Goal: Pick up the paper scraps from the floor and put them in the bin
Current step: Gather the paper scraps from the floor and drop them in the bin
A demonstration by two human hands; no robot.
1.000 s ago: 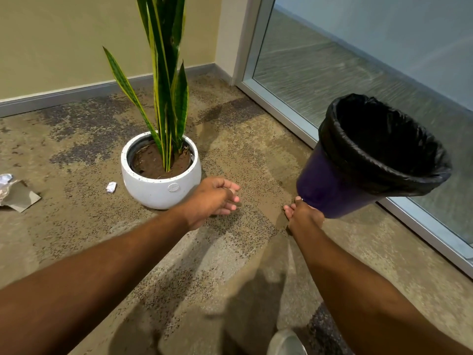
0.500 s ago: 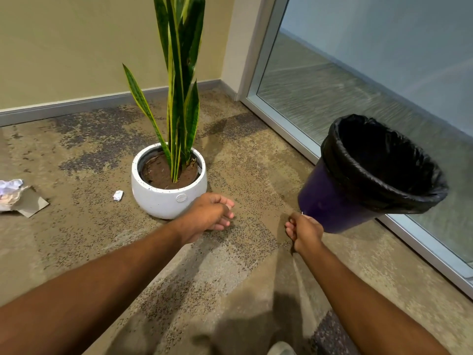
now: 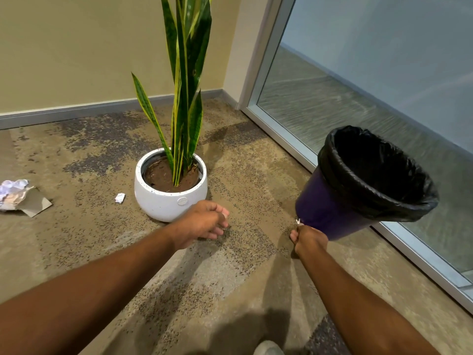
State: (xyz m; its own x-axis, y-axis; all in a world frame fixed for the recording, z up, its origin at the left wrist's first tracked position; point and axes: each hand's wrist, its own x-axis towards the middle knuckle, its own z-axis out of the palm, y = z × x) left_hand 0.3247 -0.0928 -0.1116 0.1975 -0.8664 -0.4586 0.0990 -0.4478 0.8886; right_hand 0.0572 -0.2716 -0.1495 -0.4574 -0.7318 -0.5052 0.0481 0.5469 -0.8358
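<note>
Left hand: the left hand [image 3: 204, 222] hangs over the floor [image 3: 230, 290] just in front of the pot [image 3: 163, 204]. Its fingers are loosely curled and it grasps nothing.
Right hand: the right hand [image 3: 308, 239] is clenched on the bottom edge of the bin [image 3: 330, 213] and holds it up off the floor.
Bin: purple and tilted, with its mouth turned up and toward the camera. A black liner [image 3: 384, 203] is folded over the rim (the inside shows only black).
Scrap: a small white scrap [image 3: 119, 198] lies on the floor just left of the pot, not touching it and well apart from the bin.
Crumpled paper: a larger white crumpled paper [image 3: 12, 193] lies at the far left edge of view, partly on a flat piece of card [image 3: 37, 204].
Pot: white and round, filled with brown soil, with a small round badge on its front. It stands on the floor near the room's corner.
Plant: the plant [image 3: 186, 85] rises upright from the soil, with long green leaves edged in yellow; the tops are cut off by the frame.
Floor: tan carpet with dark mottled patches, and the arms' shadows fall across it.
Wall: a pale yellow wall [image 3: 76, 47] with grey skirting [image 3: 76, 112] runs behind the pot.
Glass panel: a frosted glass panel [image 3: 384, 73] in a metal frame runs along the right, behind the bin.
Shoe: the tip of a pale shoe [image 3: 267, 349] shows at the bottom edge, between the arms.
</note>
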